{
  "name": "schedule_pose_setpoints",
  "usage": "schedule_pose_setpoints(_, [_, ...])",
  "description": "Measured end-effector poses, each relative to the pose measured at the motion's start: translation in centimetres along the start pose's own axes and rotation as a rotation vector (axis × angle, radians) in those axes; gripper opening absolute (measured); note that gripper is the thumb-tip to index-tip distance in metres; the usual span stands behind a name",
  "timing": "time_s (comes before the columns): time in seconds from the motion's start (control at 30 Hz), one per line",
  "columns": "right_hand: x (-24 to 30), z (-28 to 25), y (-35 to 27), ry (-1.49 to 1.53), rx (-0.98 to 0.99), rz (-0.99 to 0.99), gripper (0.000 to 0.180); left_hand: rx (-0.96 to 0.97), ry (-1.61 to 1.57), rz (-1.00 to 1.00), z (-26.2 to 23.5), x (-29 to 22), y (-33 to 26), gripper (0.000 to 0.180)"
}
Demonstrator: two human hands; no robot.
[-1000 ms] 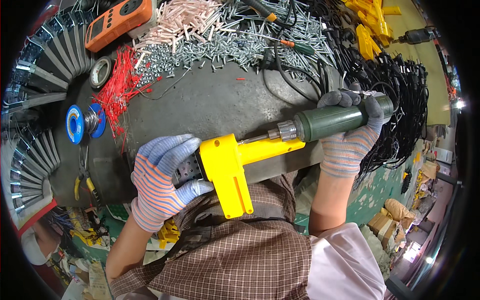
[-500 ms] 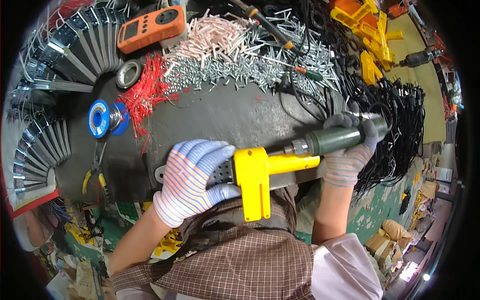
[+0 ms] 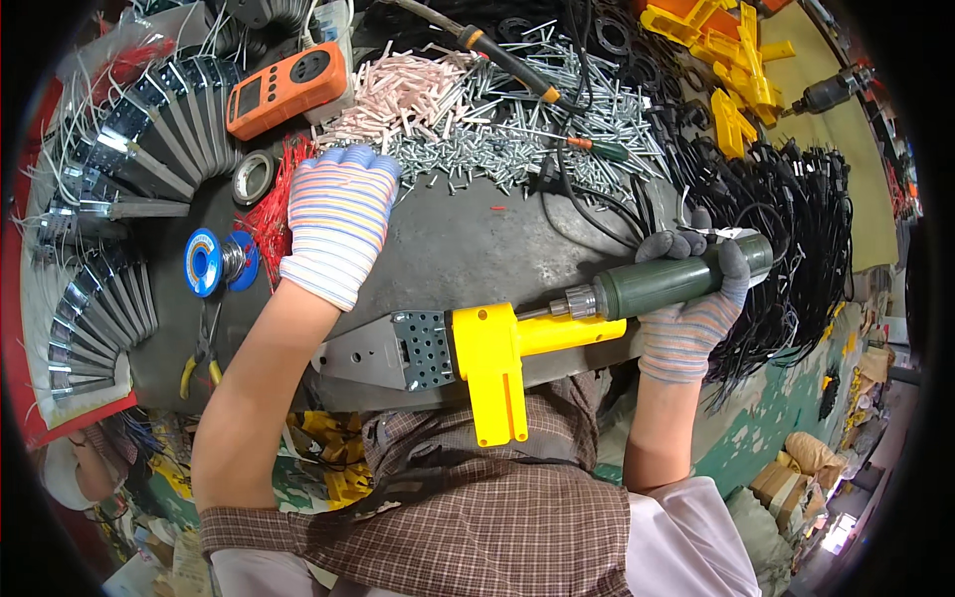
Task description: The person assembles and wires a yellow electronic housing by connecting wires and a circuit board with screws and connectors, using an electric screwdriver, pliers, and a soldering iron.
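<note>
My right hand (image 3: 691, 313) is wrapped round a green electric screwdriver (image 3: 657, 287), held level with its metal chuck and bit pointing left. The bit reaches the yellow plastic handle housing (image 3: 487, 373), which lies at the table's near edge. Attached to the housing's left side is a flat metal plate (image 3: 363, 355) with a perforated section. My left hand (image 3: 343, 219) is over the left end of the pile of small screws (image 3: 448, 164), beside the red wires (image 3: 267, 224). Its fingers are bent down and together; the fingertips are hidden, so what they hold does not show.
Solder spool (image 3: 202, 262), pliers (image 3: 204, 343) and tape roll (image 3: 255, 177) lie left, near fanned metal plates (image 3: 149, 149). An orange meter (image 3: 288, 90) and soldering iron (image 3: 507, 65) are at the back. Black cables (image 3: 786, 259) and yellow housings (image 3: 741, 70) fill the right.
My left hand has let go of the metal plate and yellow housing and moved up and away to the screw pile. The right hand still holds the electric screwdriver at the housing.
</note>
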State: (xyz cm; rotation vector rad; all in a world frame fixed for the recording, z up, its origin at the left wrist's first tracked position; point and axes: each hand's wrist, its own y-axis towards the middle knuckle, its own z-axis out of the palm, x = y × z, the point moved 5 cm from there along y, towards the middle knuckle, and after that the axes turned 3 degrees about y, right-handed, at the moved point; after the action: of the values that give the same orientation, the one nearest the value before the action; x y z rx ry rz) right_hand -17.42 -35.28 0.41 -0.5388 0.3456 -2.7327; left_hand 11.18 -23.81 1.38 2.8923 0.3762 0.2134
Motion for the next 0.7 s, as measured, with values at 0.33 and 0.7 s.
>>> schedule_pose_setpoints(0.33, [0.0,0.3,-0.2,-0.016,0.009,0.002,0.031,0.187,-0.3,-0.048,-0.1,1.7,-1.0,0.017])
schedule_pose_setpoints(0.7, [0.2,0.4,-0.4,-0.025,0.005,-0.012,0.034,-0.087,0.097,0.238,-0.5,-0.1,-1.9,0.018])
